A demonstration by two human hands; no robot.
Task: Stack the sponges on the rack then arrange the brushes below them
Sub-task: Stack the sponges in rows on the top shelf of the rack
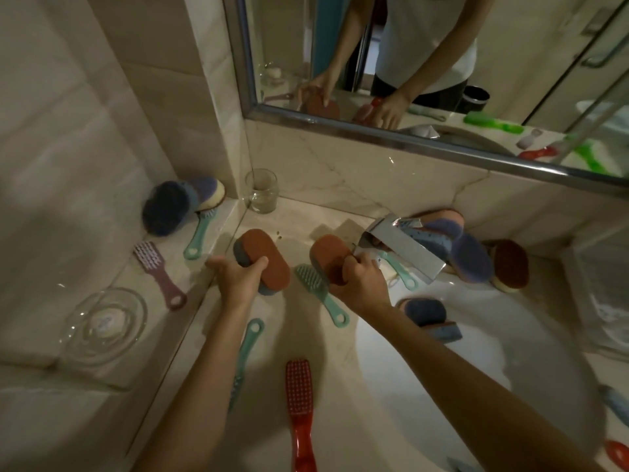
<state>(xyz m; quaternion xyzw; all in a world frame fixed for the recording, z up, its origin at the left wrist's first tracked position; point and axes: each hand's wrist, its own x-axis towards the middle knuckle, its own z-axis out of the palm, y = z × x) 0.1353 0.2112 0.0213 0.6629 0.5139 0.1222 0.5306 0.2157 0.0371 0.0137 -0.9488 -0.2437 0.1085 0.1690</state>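
**Both hands full of sponge, and that counter is a minefield**

So the left hand has thumb and fingers wrapped round the near end of a rust-topped sponge. It's at the back-left corner of the counter, just beside the raised side ledge. The right hand is clamped on an orange sponge near the back edge, right up against the faucet. I can't spot a proper rack. My guess is the ledge is it, since a blue sponge pile sits at its far end with a pale teal brush and a mauve brush in front.

What I'd worry about:
- That blue pile is tilted against the wall, so adding more on top could roll the lot off the ledge edge.
- The glass jar stands in the back corner, close to the route from the left hand to the pile.
- A glass dish sits at the ledge's near end, and a careless forearm could knock it.
- The right hand could clip the faucet spout pulling away.

Room to move:
- It's tight between the hands, where a green-teal brush lies.
- A red brush lies toward the counter's near edge.
- The basin on the right is mostly open, apart from one dark blue sponge at its back rim.
- More sponges are heaped behind the faucet against the back wall.
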